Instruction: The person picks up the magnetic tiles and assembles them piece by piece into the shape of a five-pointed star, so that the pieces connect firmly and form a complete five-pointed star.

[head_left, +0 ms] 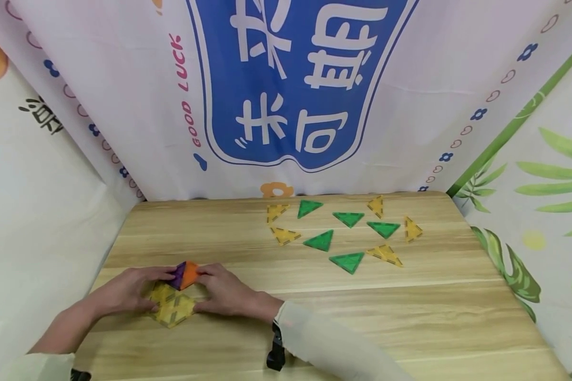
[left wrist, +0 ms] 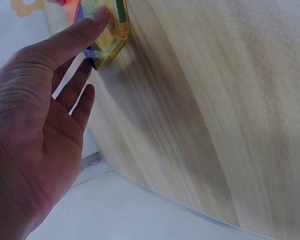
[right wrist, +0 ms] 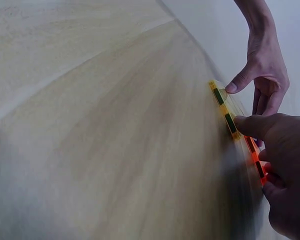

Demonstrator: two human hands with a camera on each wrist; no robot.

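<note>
A flat group of translucent magnetic tiles sits between both hands at the left of the table. Its near part is yellow tiles (head_left: 181, 308); a purple tile (head_left: 177, 277) and an orange tile (head_left: 189, 275) join at the far side. My left hand (head_left: 130, 292) holds the left edge, thumb at the yellow and a fingertip at the purple. From the right, my right hand (head_left: 228, 292) grips the orange tile and the yellow edge. In the right wrist view the yellow edge (right wrist: 224, 108) and orange edge (right wrist: 256, 159) run in line. Some fingertips are hidden behind the tiles.
Loose green triangle tiles (head_left: 349, 262) and yellow triangle tiles (head_left: 385, 254) lie scattered over the back middle and right of the wooden table (head_left: 362, 328). A printed curtain (head_left: 410, 106) hangs behind the back edge, with more cloth at both sides.
</note>
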